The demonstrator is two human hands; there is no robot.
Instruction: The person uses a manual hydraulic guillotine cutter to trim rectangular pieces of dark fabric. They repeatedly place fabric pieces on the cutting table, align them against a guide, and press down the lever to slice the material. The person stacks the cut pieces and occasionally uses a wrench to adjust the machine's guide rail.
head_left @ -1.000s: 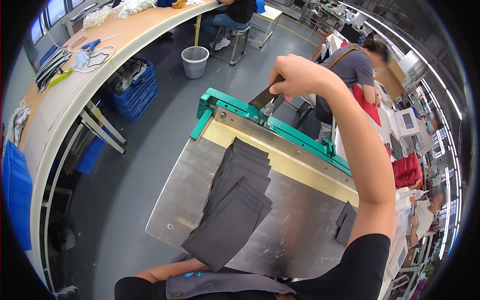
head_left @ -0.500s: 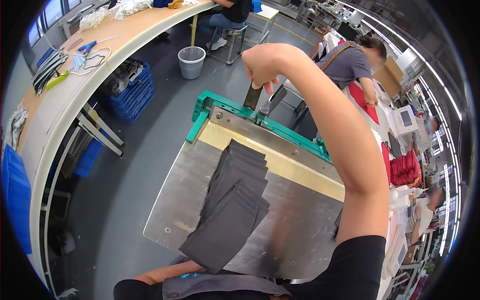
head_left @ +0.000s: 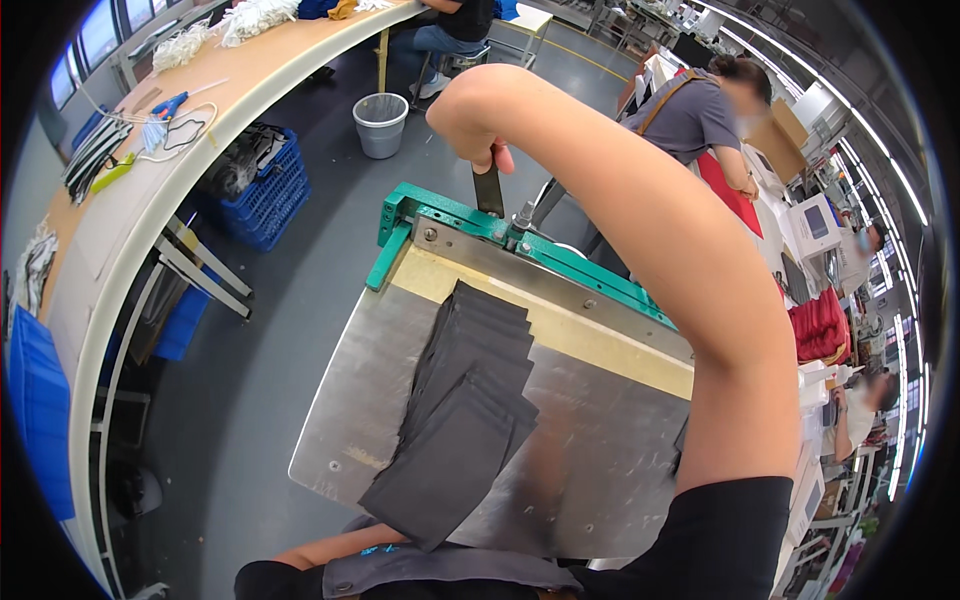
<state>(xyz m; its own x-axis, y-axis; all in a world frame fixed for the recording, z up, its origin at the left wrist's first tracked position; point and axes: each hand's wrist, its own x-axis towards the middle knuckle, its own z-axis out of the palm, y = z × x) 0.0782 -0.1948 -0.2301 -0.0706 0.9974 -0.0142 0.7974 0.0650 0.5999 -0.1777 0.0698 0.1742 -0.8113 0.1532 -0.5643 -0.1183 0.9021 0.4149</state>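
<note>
My right hand (head_left: 474, 120) is closed round the flat dark lever (head_left: 487, 190) that stands up behind a green metal frame (head_left: 580, 265). A steel bar (head_left: 560, 283) runs along the near side of this frame, with a yellowish strip (head_left: 600, 340) before it. On the steel plate (head_left: 345, 400) lies a fanned stack of thin black pieces (head_left: 450, 440), perhaps fabric or pouches, its far end on the strip near the bar. My left forearm (head_left: 345, 545) comes in low beside the stack's near end; the stack hides my left hand and its fingers.
A long curved table (head_left: 250, 95) at left bears cords, strips and a blue glue gun (head_left: 170, 105). On the floor stand a blue crate (head_left: 262, 190) and a grey bin (head_left: 380, 125). A co-worker (head_left: 690, 115) bends over red material (head_left: 730, 195) at far right.
My right hand and the lever have swung left, and the hand has come a little higher in view. The black stack has stayed in place on the plate.
</note>
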